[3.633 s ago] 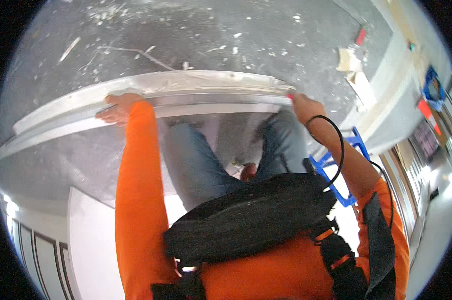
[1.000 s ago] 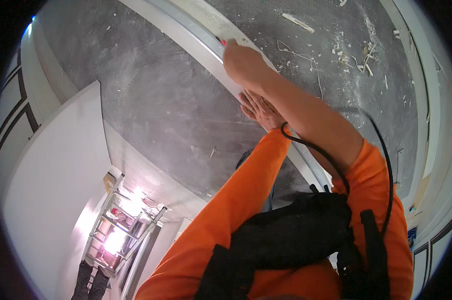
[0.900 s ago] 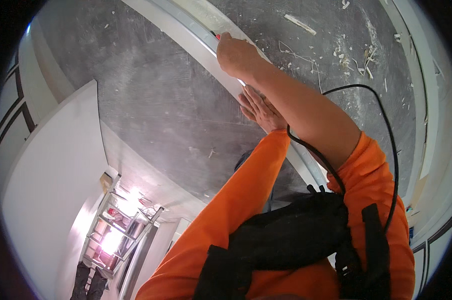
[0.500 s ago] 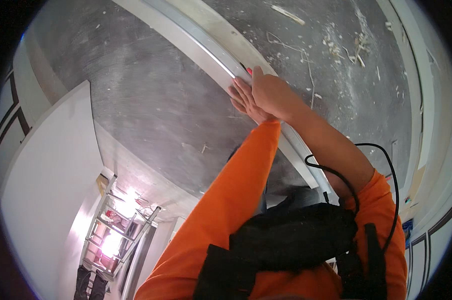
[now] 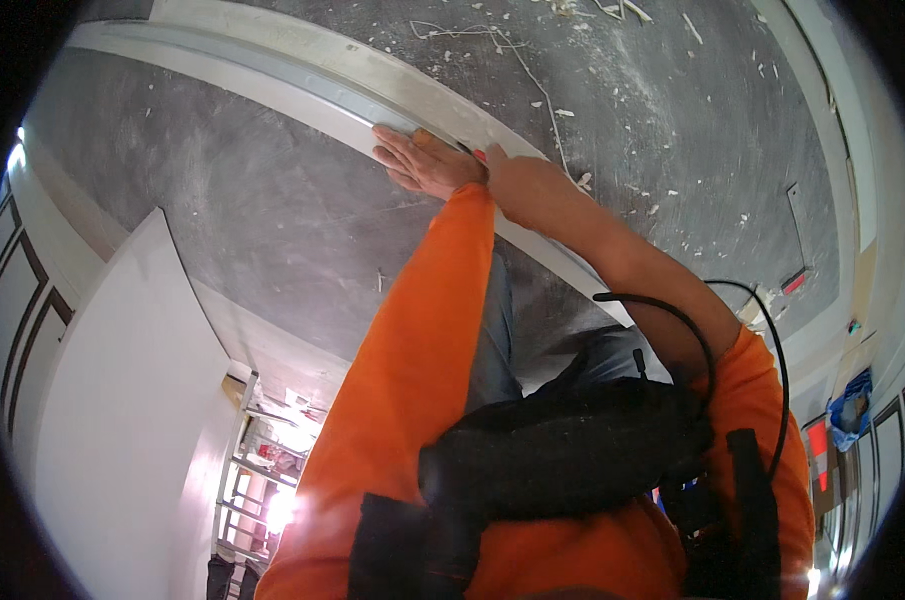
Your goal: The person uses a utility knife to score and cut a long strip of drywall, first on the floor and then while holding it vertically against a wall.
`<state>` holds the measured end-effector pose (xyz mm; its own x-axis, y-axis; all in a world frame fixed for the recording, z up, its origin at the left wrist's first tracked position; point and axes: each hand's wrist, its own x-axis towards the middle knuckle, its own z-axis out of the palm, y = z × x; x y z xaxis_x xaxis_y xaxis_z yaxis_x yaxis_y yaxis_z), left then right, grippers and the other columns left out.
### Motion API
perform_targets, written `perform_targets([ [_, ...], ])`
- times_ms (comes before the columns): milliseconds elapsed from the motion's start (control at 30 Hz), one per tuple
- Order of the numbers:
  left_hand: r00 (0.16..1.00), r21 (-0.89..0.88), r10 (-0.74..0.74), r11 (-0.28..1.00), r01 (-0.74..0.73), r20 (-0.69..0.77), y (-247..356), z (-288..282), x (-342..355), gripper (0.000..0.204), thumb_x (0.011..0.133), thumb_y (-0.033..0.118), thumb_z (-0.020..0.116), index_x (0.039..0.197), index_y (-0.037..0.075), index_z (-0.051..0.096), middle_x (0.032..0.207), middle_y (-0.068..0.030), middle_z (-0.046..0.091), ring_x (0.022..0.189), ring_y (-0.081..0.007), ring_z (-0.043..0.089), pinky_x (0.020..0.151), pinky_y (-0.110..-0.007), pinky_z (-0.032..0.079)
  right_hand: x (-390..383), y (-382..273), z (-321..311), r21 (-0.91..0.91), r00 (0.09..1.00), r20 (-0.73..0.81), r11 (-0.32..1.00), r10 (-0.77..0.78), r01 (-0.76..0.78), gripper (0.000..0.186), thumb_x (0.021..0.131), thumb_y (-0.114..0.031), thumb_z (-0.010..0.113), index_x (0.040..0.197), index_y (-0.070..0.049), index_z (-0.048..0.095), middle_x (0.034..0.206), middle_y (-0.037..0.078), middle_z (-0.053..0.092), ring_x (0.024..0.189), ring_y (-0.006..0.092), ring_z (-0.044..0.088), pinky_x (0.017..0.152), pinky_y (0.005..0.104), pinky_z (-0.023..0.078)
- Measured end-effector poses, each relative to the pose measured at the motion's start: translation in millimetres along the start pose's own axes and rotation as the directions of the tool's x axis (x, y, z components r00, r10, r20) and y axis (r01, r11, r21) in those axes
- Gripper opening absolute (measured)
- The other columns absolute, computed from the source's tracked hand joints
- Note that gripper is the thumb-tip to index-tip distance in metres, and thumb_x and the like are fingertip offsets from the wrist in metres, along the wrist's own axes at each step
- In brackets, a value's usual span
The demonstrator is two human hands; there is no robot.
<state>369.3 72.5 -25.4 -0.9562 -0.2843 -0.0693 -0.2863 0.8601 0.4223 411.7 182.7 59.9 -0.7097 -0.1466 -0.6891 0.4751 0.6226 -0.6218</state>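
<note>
A long silver metal straightedge [image 5: 303, 92] lies along a narrow white board [image 5: 223, 88] on the grey floor. My left hand [image 5: 418, 163] rests flat on the straightedge and board edge, fingers stretched out and pointing away to the left. Just right of it, close to my left wrist, my right hand [image 5: 521, 188] is closed around a small tool [image 5: 480, 155] with red and dark parts. Most of that tool is hidden in the fist, so its kind cannot be told. Orange sleeves cover my left arm and right upper arm.
Scraps and dust lie on the grey floor [image 5: 653, 110] beyond the board. A large white panel [image 5: 123, 380] stands at left, with a metal ladder [image 5: 238, 470] beside it. A black cable [image 5: 773, 350] loops by my right arm. A blue bag [image 5: 851, 412] sits at far right.
The view has shifted, bringing the hands further left in the picture. My right hand, earlier overlapping the left, has drawn back along the straightedge toward my body, beside the left wrist.
</note>
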Motion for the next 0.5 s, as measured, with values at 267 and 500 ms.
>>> perform_targets([
  [267,0.998,-0.001,-0.048,0.999,0.048,0.027,12.0,-6.7,-6.1,0.053,0.106,0.032,0.019,0.155,0.012,0.021,0.158,-0.0047,0.030,0.148,-0.0293,0.019,0.121,-0.046,0.012,-93.6,54.6,35.8,-0.022,0.984,0.044,0.985,0.175,-0.174,0.031,0.089,-0.007,0.054,0.117,0.003,0.045,0.084,0.025,0.068,0.082,0.0405,0.069,0.069,0.0520,0.054],
  [500,0.998,0.039,-0.055,0.998,0.053,0.036,10.3,-4.6,-8.6,0.058,0.104,0.041,0.016,0.155,0.012,0.018,0.159,-0.0096,0.025,0.147,-0.0306,0.019,0.121,-0.044,0.016,-144.5,87.9,57.6,-0.114,0.902,0.164,0.916,0.400,-0.385,0.033,0.090,-0.011,0.052,0.120,-0.001,0.045,0.089,0.024,0.069,0.085,0.0397,0.069,0.073,0.0509,0.054],
])
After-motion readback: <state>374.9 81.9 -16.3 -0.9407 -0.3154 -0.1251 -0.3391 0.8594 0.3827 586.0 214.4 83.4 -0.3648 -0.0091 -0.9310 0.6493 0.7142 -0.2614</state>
